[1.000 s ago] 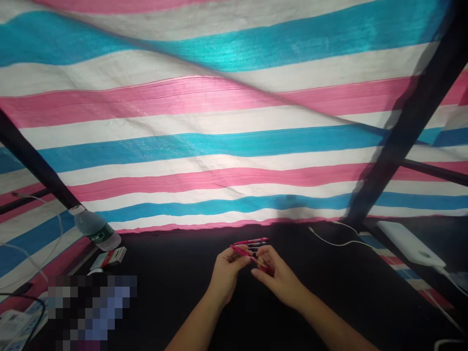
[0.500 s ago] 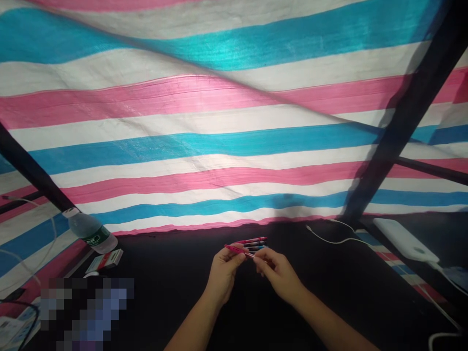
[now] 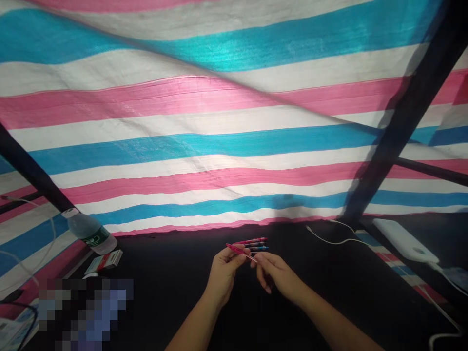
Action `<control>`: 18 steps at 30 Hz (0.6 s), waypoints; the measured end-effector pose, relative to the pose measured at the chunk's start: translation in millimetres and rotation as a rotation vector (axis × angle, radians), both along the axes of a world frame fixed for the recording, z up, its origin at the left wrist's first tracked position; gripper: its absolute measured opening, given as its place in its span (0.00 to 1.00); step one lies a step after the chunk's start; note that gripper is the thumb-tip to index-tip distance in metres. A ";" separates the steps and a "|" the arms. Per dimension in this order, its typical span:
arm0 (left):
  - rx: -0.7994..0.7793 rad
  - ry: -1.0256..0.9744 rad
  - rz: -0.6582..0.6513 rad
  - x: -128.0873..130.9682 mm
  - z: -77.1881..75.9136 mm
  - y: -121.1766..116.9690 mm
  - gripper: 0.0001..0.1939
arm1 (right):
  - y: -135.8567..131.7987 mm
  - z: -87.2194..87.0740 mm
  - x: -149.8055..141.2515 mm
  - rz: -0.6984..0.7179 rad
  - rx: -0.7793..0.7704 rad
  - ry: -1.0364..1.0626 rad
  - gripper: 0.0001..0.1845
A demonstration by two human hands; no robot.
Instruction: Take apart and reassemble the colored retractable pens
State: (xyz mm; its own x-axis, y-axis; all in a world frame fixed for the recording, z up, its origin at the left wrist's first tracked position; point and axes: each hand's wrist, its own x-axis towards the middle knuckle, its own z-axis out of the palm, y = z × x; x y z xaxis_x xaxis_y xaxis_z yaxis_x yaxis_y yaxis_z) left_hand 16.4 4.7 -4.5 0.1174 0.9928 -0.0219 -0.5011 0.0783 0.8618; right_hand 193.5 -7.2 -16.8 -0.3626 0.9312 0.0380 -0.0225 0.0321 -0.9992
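Slim plastic pens (image 3: 254, 245), about four as far as the small view allows, sit together in a tight, roughly parallel bundle above the black tabletop (image 3: 164, 263). Three lie level, the top one glossy pink and the lower ones dark with a touch of blue, while a fourth, a glossy pink pen (image 3: 236, 250), slants down to the right and ends in a thin pale tip. The left hand (image 3: 224, 278) holds the bundle, its fingers closed narrowly around the pens. The right hand (image 3: 278, 278) is just beside the bundle, its curled fingers (image 3: 263, 259) close to the thin tip; whether they grip it, I cannot tell. Well left of the bundle, a clear plastic water bottle with a green label (image 3: 89, 232) lies tilted, and a small red-and-white cardboard box (image 3: 103, 261) is just below it. Farther below and left of the bundle is a pixelated patch (image 3: 86, 312) that hides whatever lies there. Well right of the bundle are one white power bank (image 3: 405, 240) and a thin white cable (image 3: 336, 239). Beyond the bundle hangs a striped pink, white and blue tarpaulin (image 3: 219, 146), crossed by two dark frame bars, one (image 3: 402, 112) to the right of the bundle and one (image 3: 32, 165) to the left.
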 end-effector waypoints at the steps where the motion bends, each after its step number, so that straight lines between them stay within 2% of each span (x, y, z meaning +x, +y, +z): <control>1: 0.006 0.008 0.004 -0.2 0.1 0.1 0.18 | -0.3 0.0 -0.1 -0.032 0.036 -0.011 0.26; 4: 0.026 0.037 0.022 -0.6 -0.5 0.9 0.17 | -3.1 3.3 0.3 -0.196 0.275 -0.136 0.19; 6: 0.025 0.045 0.021 -0.7 -1.6 1.3 0.17 | -4.2 6.3 0.9 -0.206 0.342 -0.200 0.16; 10: 0.044 0.075 -0.013 -1.3 -3.8 1.1 0.16 | -2.5 8.0 1.0 -0.024 0.122 -0.061 0.24; 12: 0.057 0.095 -0.019 -1.9 -3.7 0.9 0.16 | -2.2 7.6 0.9 -0.006 0.088 -0.035 0.24; 16: 0.060 0.116 0.013 -2.4 -1.9 1.1 0.15 | -5.4 8.4 3.5 -0.180 0.359 -0.228 0.15; 18: 0.063 0.136 0.007 -2.0 -0.9 0.8 0.14 | -6.8 9.6 5.7 -0.186 0.457 -0.310 0.13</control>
State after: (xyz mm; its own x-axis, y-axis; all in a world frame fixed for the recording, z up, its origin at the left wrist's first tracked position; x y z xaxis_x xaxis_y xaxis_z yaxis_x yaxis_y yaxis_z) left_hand 14.4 5.5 -5.4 0.1104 0.9936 0.0253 -0.3798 0.0186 0.9249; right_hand 199.2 -14.0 -7.1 -0.2523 0.8945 0.3690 0.3159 0.4366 -0.8423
